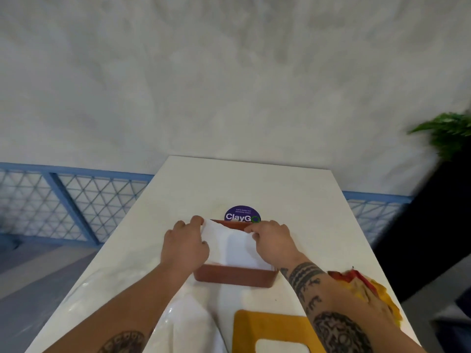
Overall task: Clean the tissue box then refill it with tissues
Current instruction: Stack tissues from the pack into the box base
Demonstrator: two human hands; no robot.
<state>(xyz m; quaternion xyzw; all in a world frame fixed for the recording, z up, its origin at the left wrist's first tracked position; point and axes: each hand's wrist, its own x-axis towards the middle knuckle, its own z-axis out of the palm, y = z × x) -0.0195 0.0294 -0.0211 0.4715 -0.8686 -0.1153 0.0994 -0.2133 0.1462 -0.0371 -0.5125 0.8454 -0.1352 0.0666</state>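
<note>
Head view, looking forward-down along table (pixel 254 184), tissue box (pixel 233 276) near, centred; periphery blurred, perhaps distortion.

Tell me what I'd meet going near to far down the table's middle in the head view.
Yellow lid, brown tissue box with white tissues inside, round purple sticker.

soft paper tissues (pixel 235 247), matt box (pixel 233 276) — glossy table (pixel 293 189)

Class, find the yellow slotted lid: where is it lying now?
Head view: the yellow lid lies flat on the white table at the near edge, right of centre, between the brown box and the camera.
</note>
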